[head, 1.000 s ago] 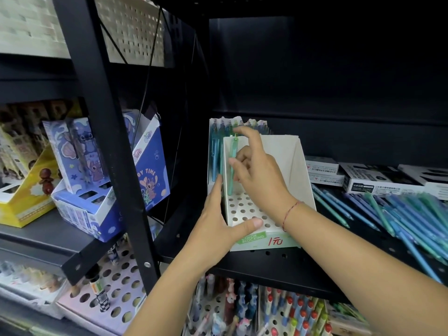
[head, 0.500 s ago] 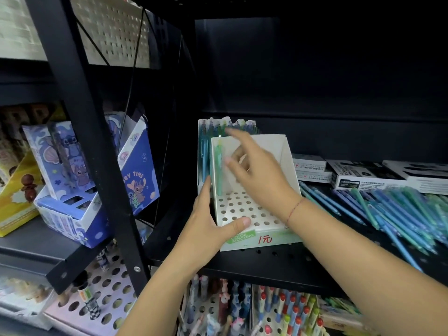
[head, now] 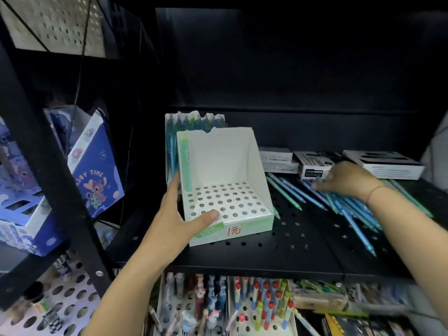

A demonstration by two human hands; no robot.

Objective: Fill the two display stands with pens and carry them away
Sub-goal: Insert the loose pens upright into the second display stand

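A white cardboard display stand (head: 247,154) with a perforated base stands on the black shelf (head: 266,258). One green pen (head: 186,163) is upright in its back left hole. My left hand (head: 177,221) grips the stand's front left corner, thumb on the perforated base. Behind it a second stand (head: 194,120) is filled with blue and green pens. A loose pile of blue and green pens (head: 351,204) lies on the shelf to the right. My right hand (head: 344,180) rests on that pile, fingers curled at the pens; whether it holds one is blurred.
Flat white and black boxes (head: 339,161) lie behind the pen pile. A black shelf post (head: 48,170) stands left, with blue cartoon boxes (head: 92,170) beyond it. Below the shelf, stands of colourful pens (head: 261,306) fill the lower level.
My right hand has left the green pen standing in the stand and moved right onto the loose pen pile. My left hand has kept its hold on the stand.
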